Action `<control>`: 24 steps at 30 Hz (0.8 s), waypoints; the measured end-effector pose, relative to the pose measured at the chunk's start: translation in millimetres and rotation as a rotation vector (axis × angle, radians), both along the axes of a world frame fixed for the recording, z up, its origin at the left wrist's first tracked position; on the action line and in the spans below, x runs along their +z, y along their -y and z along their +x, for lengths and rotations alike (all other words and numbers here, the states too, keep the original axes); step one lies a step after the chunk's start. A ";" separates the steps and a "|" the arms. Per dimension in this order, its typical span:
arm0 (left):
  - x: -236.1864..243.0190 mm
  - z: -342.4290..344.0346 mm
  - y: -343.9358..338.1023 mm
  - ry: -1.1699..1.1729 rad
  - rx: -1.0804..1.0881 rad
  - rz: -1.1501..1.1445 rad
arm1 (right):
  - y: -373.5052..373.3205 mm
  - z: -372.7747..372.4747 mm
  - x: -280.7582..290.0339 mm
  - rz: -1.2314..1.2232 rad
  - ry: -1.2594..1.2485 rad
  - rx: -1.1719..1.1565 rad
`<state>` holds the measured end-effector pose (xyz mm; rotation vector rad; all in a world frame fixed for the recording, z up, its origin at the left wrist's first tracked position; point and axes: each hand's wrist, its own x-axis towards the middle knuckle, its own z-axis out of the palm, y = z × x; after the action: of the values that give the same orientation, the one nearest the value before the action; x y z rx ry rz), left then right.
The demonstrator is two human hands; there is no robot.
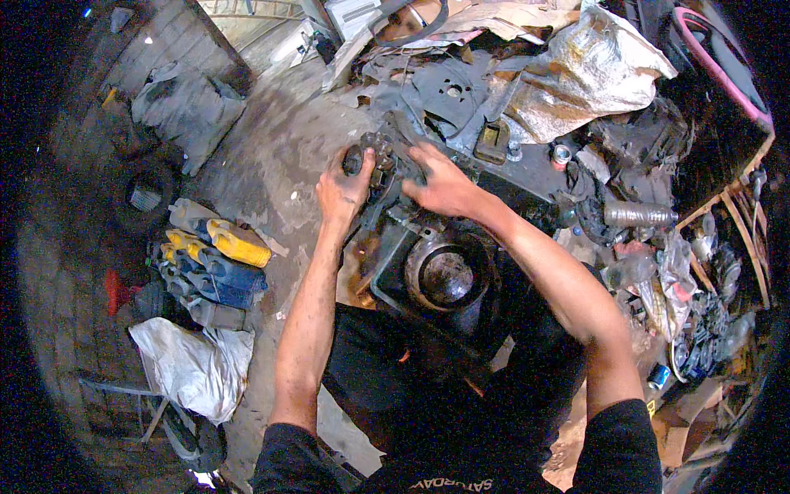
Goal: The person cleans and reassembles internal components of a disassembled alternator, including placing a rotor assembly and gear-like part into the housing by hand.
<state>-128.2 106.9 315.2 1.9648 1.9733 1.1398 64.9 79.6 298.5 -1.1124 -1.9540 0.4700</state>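
Observation:
My left hand (344, 188) is wrapped round a dark, greasy metal part (382, 163) with a notched edge, its thumb lying along the near side. Just right of that part, my right hand (444, 185) has its fingers bent over something dark that I cannot make out. Below both hands, close to my body, stands a rusty round metal piece (448, 276) with a domed centre inside a raised ring. A greenish-grey metal edge (385, 263) runs along its left side.
A dark open container (492, 142) and a small can (561, 155) lie on the surface right of my hands. A whitish sack (588, 74) is behind them. Yellow and blue bottles (239, 243) crowd the left floor, near a white sack (197, 362). Plastic waste (658, 280) heaps at right.

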 end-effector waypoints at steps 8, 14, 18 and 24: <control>-5.4 -3.9 -2.1 -0.065 0.021 0.078 | 30.9 21.6 44.7 -0.261 0.328 0.446; 1.3 2.7 0.7 -0.058 0.019 0.010 | 12.9 39.6 51.6 0.097 0.007 0.284; 1.7 1.9 1.8 -0.052 0.026 0.026 | -9.3 21.0 29.2 -0.085 -0.284 0.135; 8.3 7.2 7.2 -0.085 0.034 0.008 | -12.4 -25.0 -0.5 0.285 -0.067 -0.102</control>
<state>-121.0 99.7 323.5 2.0235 2.0541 1.0908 39.9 92.0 298.0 -0.9942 -1.8278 0.1651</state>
